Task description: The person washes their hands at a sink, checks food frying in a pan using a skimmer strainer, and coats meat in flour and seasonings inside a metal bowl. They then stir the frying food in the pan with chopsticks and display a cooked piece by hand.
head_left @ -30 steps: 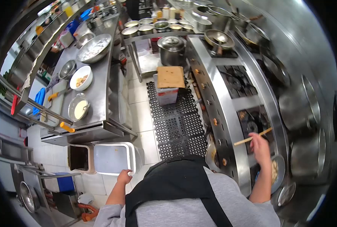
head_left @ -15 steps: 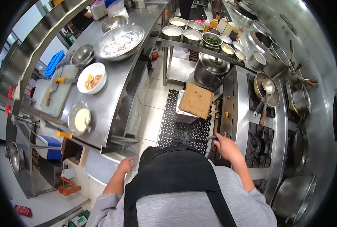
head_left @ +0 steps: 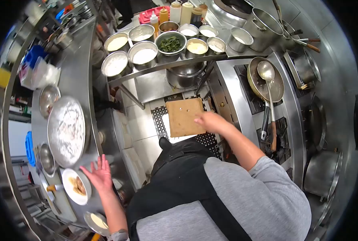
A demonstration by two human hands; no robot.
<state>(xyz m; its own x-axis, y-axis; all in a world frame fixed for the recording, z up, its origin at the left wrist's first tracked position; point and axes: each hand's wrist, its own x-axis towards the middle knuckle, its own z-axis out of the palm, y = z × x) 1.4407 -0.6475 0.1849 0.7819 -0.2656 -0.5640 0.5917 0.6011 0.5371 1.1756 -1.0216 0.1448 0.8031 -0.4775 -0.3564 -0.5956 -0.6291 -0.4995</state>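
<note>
My left hand (head_left: 100, 173) is raised palm up with spread fingers and holds nothing. It is just right of the white bowl of food pieces (head_left: 76, 186) and below the large steel bowl with white powder (head_left: 67, 131). My right hand (head_left: 209, 121) reaches over the brown cardboard piece (head_left: 185, 116); its fingers are curled together, and whatever they may hold is too small to make out. A pan (head_left: 265, 79) with a ladle (head_left: 266, 71) across it sits on the stove, right of my right hand.
Several steel containers, one with green leaves (head_left: 170, 43), line the shelf ahead, with squeeze bottles (head_left: 175, 11) behind them. A lidded pot (head_left: 183, 75) stands below. Burners (head_left: 281, 138) are at the right. A knife (head_left: 51, 193) lies on the cutting board at the left.
The body and view have moved forward towards the container shelf. The stick seen earlier in my right hand is no longer visible. My left hand has risen and opened beside the left counter.
</note>
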